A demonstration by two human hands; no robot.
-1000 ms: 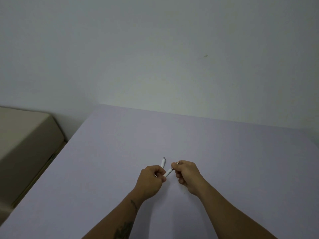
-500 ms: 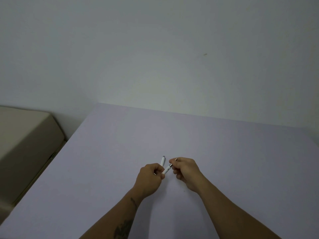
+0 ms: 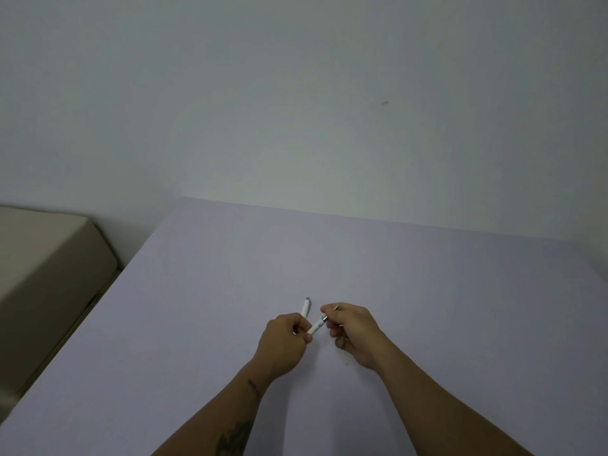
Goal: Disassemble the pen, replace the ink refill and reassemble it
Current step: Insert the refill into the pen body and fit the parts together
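Note:
Two white pen pieces meet over the lavender table (image 3: 427,291). My left hand (image 3: 284,343) is closed around both: one white barrel piece (image 3: 305,307) sticks up and away from the fist, and a second white piece (image 3: 316,326) with a silver end slants toward my right hand. My right hand (image 3: 353,334) pinches that silver end, and a small metal tip (image 3: 336,307) shows above its fingertips. The rest of the pen is hidden inside both hands.
A beige cushioned piece of furniture (image 3: 42,264) stands to the left of the table, below its level. A plain pale wall (image 3: 296,110) rises right behind the table's far edge.
Both hands have shifted slightly away from me across the table, still gripping the pen pieces. The grip looks the same.

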